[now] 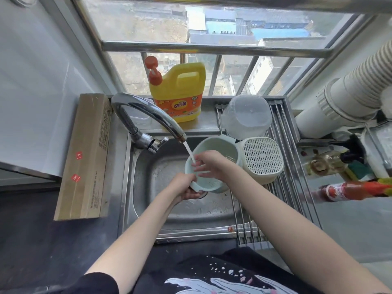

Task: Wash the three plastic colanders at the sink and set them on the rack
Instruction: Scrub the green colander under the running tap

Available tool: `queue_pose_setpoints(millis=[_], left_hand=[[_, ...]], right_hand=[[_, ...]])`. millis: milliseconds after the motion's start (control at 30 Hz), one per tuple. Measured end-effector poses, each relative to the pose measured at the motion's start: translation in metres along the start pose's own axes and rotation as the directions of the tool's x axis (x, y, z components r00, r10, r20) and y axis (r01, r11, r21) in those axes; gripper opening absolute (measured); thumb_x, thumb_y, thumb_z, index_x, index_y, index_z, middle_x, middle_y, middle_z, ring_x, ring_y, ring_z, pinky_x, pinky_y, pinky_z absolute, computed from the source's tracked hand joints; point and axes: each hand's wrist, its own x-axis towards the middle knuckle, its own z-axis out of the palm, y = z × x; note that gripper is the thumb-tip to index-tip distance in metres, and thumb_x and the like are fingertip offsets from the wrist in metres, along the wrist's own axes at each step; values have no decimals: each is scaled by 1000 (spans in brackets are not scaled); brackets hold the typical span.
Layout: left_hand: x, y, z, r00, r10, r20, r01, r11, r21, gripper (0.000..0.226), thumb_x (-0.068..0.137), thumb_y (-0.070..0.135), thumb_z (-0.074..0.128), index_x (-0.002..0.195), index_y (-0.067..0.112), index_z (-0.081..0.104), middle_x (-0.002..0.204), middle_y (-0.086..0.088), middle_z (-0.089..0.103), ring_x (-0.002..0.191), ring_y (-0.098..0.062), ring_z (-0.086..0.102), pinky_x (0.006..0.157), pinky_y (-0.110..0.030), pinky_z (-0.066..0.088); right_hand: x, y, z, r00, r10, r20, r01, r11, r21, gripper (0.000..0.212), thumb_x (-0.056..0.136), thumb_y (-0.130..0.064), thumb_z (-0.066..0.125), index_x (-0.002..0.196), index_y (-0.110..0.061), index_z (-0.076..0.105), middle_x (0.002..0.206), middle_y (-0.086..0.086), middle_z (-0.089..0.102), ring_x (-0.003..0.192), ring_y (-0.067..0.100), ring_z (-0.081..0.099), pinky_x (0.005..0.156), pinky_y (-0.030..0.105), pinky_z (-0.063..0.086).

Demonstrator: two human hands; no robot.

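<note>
pale green colander (214, 152), cream perforated colander (262, 159), yellow-orange detergent jug (180, 92)

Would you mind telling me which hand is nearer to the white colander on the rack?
Right. The right hand is inside the green colander under the tap, just left of the white colander. The left hand grips the green colander's near rim, farther left.

Black short-sleeved shirt (212, 276) with pale print

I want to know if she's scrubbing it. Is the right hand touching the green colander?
Touching. The head view shows the right hand with fingers laid inside the green colander under the water stream.
</note>
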Motion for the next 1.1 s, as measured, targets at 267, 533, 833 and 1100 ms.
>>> queue_pose_setpoints(millis=[267,533,833,1100], left_hand=[[-1,0,-40,993,-24,-114,74,889,452,30,84,7,39,108,-7,49,39,-8,57,29,-14,44,43,-17,33],[-5,27,-73,950,212,-228,-4,741,672,13,86,8,44,80,2,54,62,-11,54,23,-10,48,32,-13,29],[-2,25,-82,766,568,-302,-97,566,819,18,87,13,47,74,1,51,85,-20,58,77,-35,57,60,-31,39],[3,10,-52,643,727,-239,-210,468,858,28,92,15,43,66,7,41,73,-20,56,73,-37,56,58,-34,31]], right_hand=[[12,-12,31,955,-278,108,289,777,-559,33,82,6,32,68,-3,60,66,11,61,53,14,58,55,22,51],[24,-14,30,778,-180,601,499,-404,-767,55,83,-1,44,131,-27,49,135,-7,47,125,22,43,88,36,44],[46,15,-7,902,-289,320,32,-696,-718,54,95,-33,48,146,-22,34,152,-3,34,146,22,12,106,54,-21],[2,72,17,887,-180,426,438,29,-899,62,83,0,43,144,-8,32,140,14,46,126,30,43,108,40,32]])
